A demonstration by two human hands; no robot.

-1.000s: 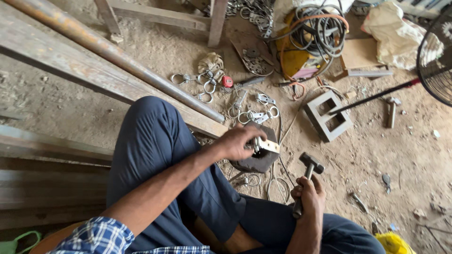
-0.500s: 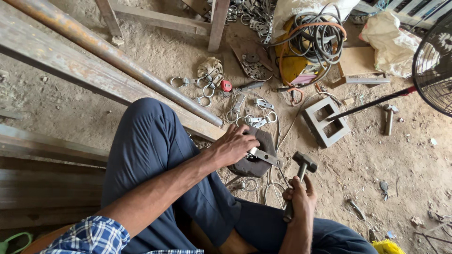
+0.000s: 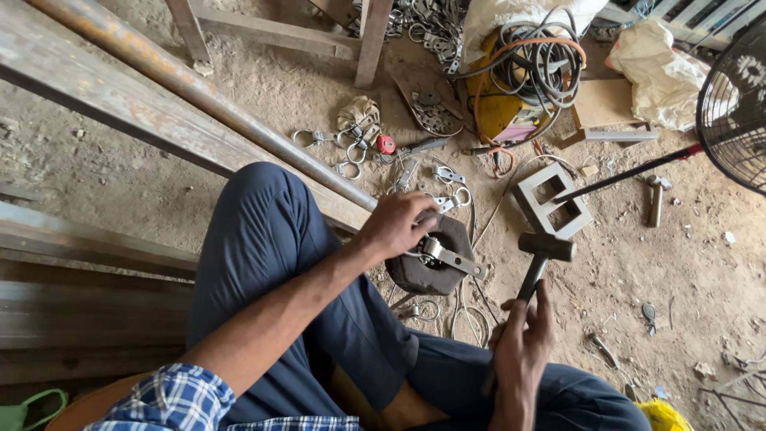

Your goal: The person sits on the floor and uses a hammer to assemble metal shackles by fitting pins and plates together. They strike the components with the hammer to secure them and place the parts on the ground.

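The left hand [image 3: 396, 223] pins a flat grey metal clamp strip [image 3: 448, 255] on the dark hexagonal iron block [image 3: 435, 267] (floor-level anvil); the right hand [image 3: 523, 339], grip closed, raises a dark-headed hammer [image 3: 546, 247]. Strike squarely, fingers clear.

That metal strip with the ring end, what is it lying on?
The metal strip rests on a dark, rusty block on the dirt floor. The left hand pins its ring end, covering that part.

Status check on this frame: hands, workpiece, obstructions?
Left hand pins metal strap on iron block. Right hand grips hammer, raised beside block. Nothing between hammer and strap.
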